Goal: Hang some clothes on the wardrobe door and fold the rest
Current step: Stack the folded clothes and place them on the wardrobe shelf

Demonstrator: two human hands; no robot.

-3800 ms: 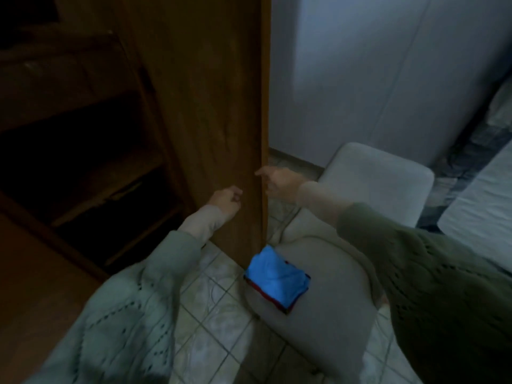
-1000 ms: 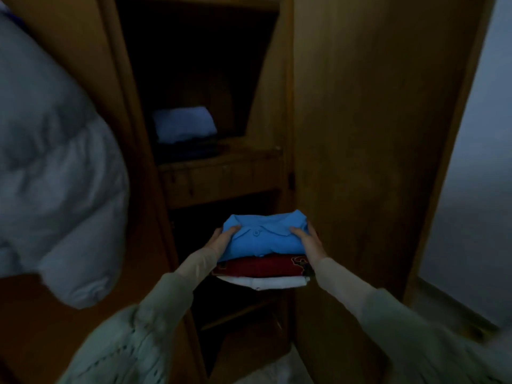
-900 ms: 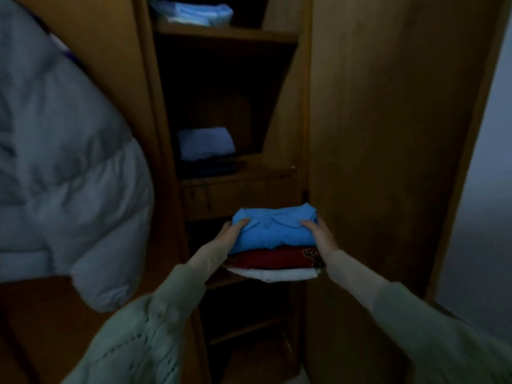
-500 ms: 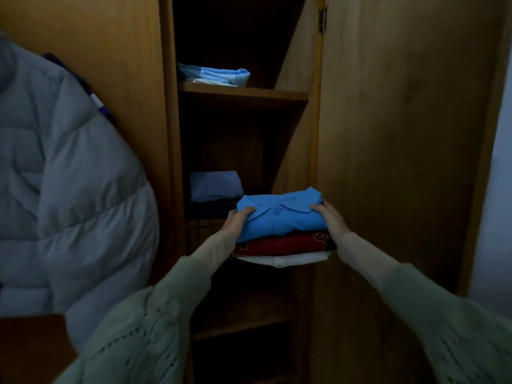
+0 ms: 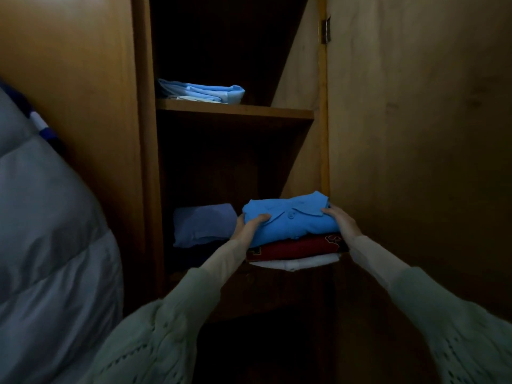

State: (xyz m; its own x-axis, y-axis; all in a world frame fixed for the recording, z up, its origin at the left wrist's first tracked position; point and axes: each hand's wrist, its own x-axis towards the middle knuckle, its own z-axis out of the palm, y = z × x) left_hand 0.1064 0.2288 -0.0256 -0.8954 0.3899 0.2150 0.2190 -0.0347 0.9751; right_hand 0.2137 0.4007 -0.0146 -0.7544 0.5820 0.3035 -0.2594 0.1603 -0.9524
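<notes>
- My left hand (image 5: 249, 227) and right hand (image 5: 342, 221) grip the stack (image 5: 293, 234) by its sides.
- Blue shirt (image 5: 291, 217) on top, at the wardrobe (image 5: 235, 110) shelf's front edge.

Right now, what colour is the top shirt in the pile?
Bright blue. The top shirt shows best in the head view.

hinge (image 5: 326, 30): metal, upper door edge | shelf interior: dark, contents possibly hidden

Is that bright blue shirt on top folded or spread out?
Folded. The blue shirt is a compact rectangle, collar up, topping the stack between the left hand and right hand.
</notes>
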